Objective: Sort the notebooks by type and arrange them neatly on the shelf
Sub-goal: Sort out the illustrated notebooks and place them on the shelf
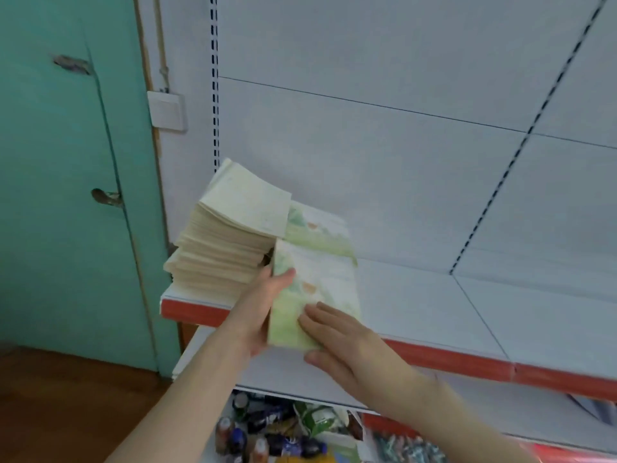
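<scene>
Sliding a green notebook bundle (320, 282) onto the front of the shelf (434, 295): left hand (263, 305) grips its left edge, thumb on the cover, and right hand (337, 335) lies flat-fingered on top, thumb at the near edge. Likely keeping the bundle square so it lands beside the tall cream stack (227, 242), by the matching green pile (320, 232). White metal shelving, red front lip, slotted back panel (400, 162); green door (66, 195) to the left, bottles (240, 439) below.

Pale green-patterned notebooks (314, 295), red-edged shelf (450, 359)
</scene>
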The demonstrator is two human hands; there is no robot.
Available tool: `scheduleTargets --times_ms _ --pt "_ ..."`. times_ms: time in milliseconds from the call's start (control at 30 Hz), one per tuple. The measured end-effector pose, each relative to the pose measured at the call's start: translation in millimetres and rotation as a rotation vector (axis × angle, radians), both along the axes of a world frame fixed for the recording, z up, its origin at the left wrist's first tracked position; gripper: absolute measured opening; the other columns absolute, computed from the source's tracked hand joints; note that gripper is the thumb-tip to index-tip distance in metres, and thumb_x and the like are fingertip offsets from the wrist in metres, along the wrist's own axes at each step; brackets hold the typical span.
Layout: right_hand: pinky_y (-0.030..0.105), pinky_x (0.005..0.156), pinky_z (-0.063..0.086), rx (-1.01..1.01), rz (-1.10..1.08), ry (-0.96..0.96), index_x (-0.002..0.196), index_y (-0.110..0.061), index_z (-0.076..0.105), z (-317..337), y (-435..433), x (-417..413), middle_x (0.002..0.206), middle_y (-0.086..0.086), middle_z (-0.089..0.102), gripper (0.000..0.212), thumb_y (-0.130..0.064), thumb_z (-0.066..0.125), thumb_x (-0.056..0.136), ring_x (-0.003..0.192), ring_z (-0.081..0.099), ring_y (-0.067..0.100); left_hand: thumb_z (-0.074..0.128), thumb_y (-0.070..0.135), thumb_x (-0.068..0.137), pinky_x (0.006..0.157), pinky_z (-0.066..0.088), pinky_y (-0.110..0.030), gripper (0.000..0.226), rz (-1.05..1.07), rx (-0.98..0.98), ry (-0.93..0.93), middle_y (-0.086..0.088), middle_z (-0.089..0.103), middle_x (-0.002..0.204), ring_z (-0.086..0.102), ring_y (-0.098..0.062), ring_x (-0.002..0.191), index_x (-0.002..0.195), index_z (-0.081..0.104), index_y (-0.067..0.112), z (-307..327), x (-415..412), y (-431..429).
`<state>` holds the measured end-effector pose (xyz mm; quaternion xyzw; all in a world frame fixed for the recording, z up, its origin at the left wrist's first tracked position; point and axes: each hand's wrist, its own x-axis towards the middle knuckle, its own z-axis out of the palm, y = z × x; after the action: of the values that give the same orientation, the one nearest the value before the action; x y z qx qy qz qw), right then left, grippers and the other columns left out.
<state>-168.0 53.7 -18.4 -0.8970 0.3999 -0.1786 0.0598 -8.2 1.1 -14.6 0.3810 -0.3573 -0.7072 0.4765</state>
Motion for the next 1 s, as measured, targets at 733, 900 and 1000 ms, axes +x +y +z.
scheduleTargets --times_ms 733,900,1000 --pt "0.029 0.074 0.038 0.075 -0.413 -0.08 0.124 -0.016 0.053 23.1 -112.3 -24.7 0.103 0.007 0.06 0.039 -0.034 0.029 0.101 0.094 0.054 0.027 0.043 0.01 0.096 0.065 0.054 -0.038 0.046 0.348 -0.008 -0.1 0.0 0.064 0.111 0.065 -0.026 0.094 0.129 0.045 0.042 -26.7 34.2 55.2" --pt "0.018 0.093 0.039 -0.103 -0.13 0.032 0.128 -0.017 0.054 5.0 -5.4 -23.7 0.127 0.002 0.059 0.064 -0.048 0.007 0.097 0.114 0.057 0.017 0.046 0.042 0.092 0.068 0.054 -0.035 0.033 0.351 -0.06 -0.019 0.014 0.061 0.11 0.064 -0.016 0.096 0.124 0.041 0.047 -25.4 6.0 53.6" --pt "0.013 0.092 0.042 -0.076 0.024 0.192 0.117 -0.02 0.062 -6.2 26.6 -15.2 0.114 -0.003 0.066 0.061 -0.041 0.008 0.101 0.102 0.064 0.012 0.064 0.033 0.076 0.071 0.056 -0.043 0.054 0.33 -0.072 0.019 0.0 0.065 0.115 0.066 -0.025 0.099 0.127 0.047 0.035 -26.8 -6.4 53.3"
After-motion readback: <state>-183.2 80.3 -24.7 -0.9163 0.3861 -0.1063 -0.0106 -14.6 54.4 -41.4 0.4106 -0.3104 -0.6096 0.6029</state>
